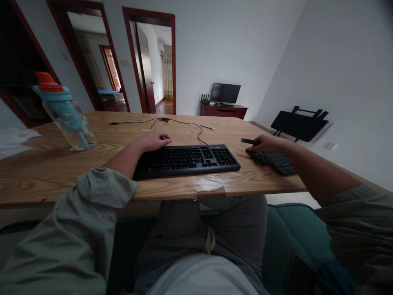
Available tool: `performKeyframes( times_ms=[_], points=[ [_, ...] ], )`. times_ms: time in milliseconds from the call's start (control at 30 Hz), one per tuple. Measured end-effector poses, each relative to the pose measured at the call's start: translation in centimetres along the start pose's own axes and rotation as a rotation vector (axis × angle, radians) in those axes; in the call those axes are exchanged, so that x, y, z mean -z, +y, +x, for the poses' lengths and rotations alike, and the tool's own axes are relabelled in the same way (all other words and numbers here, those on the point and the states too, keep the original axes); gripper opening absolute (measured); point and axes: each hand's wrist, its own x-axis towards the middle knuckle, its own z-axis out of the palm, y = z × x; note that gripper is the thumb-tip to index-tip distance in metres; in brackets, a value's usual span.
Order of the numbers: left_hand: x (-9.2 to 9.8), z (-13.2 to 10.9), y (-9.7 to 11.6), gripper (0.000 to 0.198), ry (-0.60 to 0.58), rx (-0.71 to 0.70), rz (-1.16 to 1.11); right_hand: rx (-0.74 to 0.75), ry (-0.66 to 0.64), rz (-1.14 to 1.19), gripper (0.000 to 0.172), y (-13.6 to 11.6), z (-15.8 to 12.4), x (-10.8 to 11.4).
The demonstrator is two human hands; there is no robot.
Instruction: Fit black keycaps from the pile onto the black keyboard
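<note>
A black keyboard [190, 159] lies near the front edge of the wooden table. My left forearm crosses its left end, and my left hand [155, 140] is at its back edge, fingers curled in with nothing visible in them. To the right of the keyboard, my right hand [267, 143] grips a small dark bar [249, 141] that points left; I cannot make out its exact kind. Just below that hand is a crumpled dark grey textured cloth [274, 161]. Behind the keyboard runs its thin black cable [184, 122], partly bundled.
On the left stand a clear bottle [69, 119] with a blue and red lid and some white paper [15, 141]. A thin pen-like stick [207, 127] lies behind the keyboard. Brown tape [211, 192] covers part of the table's [101, 180] front edge. Farther off is a monitor [225, 93].
</note>
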Motion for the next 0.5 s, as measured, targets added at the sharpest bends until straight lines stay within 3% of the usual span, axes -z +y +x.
performKeyframes(
  times_ms=[500],
  points=[
    [-0.1, 0.1, -0.2, 0.046, -0.012, -0.006, -0.023, 0.000, -0.042, 0.043, 0.042, 1.1, 1.2, 0.0]
  ],
)
